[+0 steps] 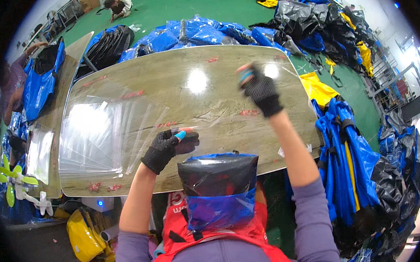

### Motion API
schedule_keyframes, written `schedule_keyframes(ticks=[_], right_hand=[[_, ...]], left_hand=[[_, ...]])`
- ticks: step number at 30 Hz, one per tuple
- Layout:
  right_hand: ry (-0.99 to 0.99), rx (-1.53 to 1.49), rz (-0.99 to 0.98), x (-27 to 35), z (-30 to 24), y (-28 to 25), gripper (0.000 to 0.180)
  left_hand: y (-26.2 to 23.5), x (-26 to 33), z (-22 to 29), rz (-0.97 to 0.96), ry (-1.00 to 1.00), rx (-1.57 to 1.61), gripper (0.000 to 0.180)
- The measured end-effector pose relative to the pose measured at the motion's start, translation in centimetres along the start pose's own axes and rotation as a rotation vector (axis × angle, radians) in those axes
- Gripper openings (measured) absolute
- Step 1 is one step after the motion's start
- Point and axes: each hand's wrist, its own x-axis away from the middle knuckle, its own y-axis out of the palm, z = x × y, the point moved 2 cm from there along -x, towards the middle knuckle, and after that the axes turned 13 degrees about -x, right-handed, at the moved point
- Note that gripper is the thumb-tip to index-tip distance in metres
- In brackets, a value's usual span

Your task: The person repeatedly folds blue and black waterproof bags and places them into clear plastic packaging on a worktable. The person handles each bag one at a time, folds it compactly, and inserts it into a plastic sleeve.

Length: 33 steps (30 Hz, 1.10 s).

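Note:
My left hand, in a black dotted glove with a blue wrap on one finger, is low over the glossy table. Its fingers reach to the right and hold nothing that I can see. My right hand, gloved alike, is raised over the table's far right part. Motion smears its fingers, and whether they hold anything is unclear. Against my red apron, at the table's near edge, rests a folded black and blue bag in clear plastic. Left of my left hand, clear plastic sleeves lie fanned out.
Blue packed bundles line the table's far edge. Blue, black and yellow bags hang or pile at the right. A green fan stands at the left, above yellow material. Another person crouches on the green floor.

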Motion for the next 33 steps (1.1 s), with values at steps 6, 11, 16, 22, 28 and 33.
schedule_keyframes(ticks=[6, 11, 16, 22, 28, 33], right_hand=[[-0.487, 0.385, -0.531, 6.6, 4.7, 9.1, 0.017], [-0.422, 0.536, -0.501, 5.0, 5.1, 8.5, 0.025], [0.298, 0.162, 0.363, -0.9, 1.4, -7.1, 0.019], [0.746, -0.442, -0.174, 8.6, 9.5, -6.5, 0.032], [0.461, -0.868, -0.180, 16.1, 9.9, -4.7, 0.040], [-0.135, 0.161, -0.382, 21.8, 5.6, -6.8, 0.022]], left_hand=[[0.2, 0.6, 0.0, 0.002, -0.041, -0.137, 0.033], [0.4, 1.4, 0.2, 0.071, 0.123, -0.457, 0.031], [-1.0, 1.2, 0.4, 0.191, 0.053, -0.215, 0.044], [-2.3, 1.5, 1.6, 0.085, -0.131, -0.292, 0.040], [-0.4, 5.0, 1.0, 0.155, 0.043, -0.164, 0.038], [1.1, 9.6, 0.3, -0.081, 0.470, -1.431, 0.035]])
